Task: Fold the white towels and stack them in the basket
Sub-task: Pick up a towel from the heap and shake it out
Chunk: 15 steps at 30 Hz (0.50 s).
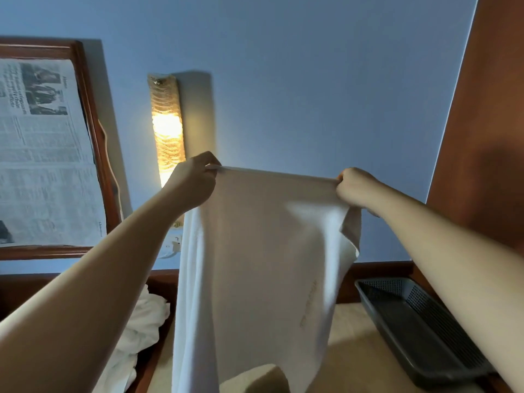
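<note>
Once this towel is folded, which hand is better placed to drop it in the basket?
Probably right. The dark mesh basket sits just below the right hand; the left hand pinches the white towel corner on the far side.

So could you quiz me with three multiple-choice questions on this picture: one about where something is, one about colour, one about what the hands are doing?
1. Where is the basket?
A. lower right
B. upper left
C. hanging on the wall

2. What colour is the held towel?
A. red
B. white
C. black

3. How is the towel held?
A. lying folded flat
B. in one hand only
C. by its top edge, in both hands

Answers:
1 A, the dark mesh basket sits at the lower right.
2 B, the cloth is white.
3 C, the left hand and the right hand each pinch a top corner while the towel hangs.
</note>
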{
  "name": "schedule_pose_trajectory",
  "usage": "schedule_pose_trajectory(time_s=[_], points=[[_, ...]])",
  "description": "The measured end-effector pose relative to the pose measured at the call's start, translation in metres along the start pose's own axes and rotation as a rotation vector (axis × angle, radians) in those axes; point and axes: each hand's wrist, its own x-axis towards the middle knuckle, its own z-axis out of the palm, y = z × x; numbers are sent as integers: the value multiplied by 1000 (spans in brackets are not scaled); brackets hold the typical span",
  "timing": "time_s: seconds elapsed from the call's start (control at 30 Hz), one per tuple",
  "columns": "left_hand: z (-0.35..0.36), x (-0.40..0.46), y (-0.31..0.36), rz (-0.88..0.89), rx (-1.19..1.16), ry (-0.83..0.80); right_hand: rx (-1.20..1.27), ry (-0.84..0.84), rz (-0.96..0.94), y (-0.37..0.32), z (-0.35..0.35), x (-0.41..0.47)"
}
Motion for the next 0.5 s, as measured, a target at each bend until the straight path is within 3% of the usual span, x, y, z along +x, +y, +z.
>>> schedule_pose_trajectory(time_s=[0.2, 0.3, 0.5], points=[[6, -8, -14, -42, -94, -65, -14, -215, -160, -6, -2, -14], [2, -12, -29, -3, -67, -18, -155, -201, -287, 2, -12, -17], [3, -18, -32, -2, -104, 113, 30, -160, -457, 12, -20, -20]])
